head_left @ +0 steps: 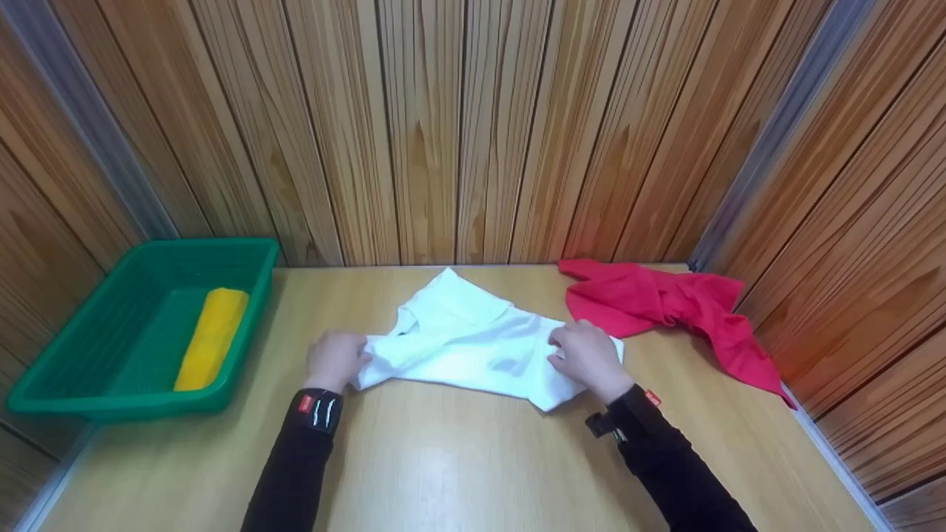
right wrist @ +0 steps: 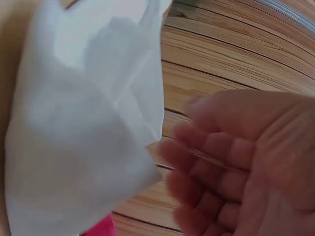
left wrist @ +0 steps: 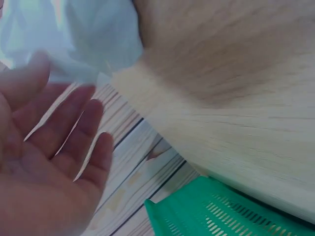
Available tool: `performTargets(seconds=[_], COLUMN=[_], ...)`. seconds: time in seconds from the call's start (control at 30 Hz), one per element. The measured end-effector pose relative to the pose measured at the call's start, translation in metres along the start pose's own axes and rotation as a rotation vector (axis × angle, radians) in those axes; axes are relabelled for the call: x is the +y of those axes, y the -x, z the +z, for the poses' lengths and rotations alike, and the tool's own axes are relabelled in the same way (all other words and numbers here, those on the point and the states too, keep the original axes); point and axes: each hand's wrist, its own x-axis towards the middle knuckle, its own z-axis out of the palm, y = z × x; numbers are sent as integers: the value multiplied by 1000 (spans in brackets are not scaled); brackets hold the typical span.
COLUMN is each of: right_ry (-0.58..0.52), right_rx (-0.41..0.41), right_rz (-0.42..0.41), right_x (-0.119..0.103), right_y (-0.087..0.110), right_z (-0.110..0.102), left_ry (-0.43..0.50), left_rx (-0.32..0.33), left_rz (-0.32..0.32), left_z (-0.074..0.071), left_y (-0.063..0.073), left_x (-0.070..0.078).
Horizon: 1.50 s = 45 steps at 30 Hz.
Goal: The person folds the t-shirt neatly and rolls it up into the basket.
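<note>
A white shirt (head_left: 473,347), partly folded and wrinkled, lies across the middle of the table. At its left end is my left hand (head_left: 336,360); in the left wrist view the fingers (left wrist: 88,123) are fairly straight and the thumb lies beside the cloth edge, with no firm grip visible. Over the shirt's right end hovers my right hand (head_left: 591,357). Its fingers (right wrist: 184,187) are loosely curled in the right wrist view, and a gap shows between them and the white cloth (right wrist: 74,147).
At the left stands a green basket (head_left: 255,318) with a folded yellow cloth (head_left: 213,340) inside. A crumpled red cloth (head_left: 665,303) lies at the back right. Wood-panelled walls (head_left: 436,133) border the table (head_left: 436,465) at the back and sides.
</note>
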Motion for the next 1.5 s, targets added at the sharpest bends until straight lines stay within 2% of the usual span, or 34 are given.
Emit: performTargets(seconds=[0.1, 0.17, 0.37, 0.63, 0.83, 0.97, 1.13, 1.27, 1.37, 1.5], right_ry=[140, 184, 188, 163, 180, 175, 118, 23, -55, -158], right_rx=[13, -17, -93, -134, -48, 46, 169, 257, 306, 356], right_rz=[9, 28, 35, 47, -22, -80, -130, -118, -96, -89], right_x=[6, 10, 19, 26, 30, 34, 38, 40, 36, 26], right_y=[15, 23, 45, 50, 44, 40, 34, 26, 20, 14], right_z=[3, 6, 19, 37, 44, 45, 34, 12, -8, -32], left_ry=[6, 27, 60, -69, -53, -20, 106, 213, 249, 211], left_rx=[-37, -64, -91, -41, -19, -32, -21, 17, 107, 294], left_rz=[22, 25, 5, 59, 66, 41, -47, -110, -82, 5], left_z=[2, 5, 14, 17, 17, 12, -7, -35, -60, -95], left_y=[2, 2, 3, 5, 9, 13, 19, 25, 30, 40], left_x=[-4, -5, -8, -8, -8, -11, -20, -24, -26, -25])
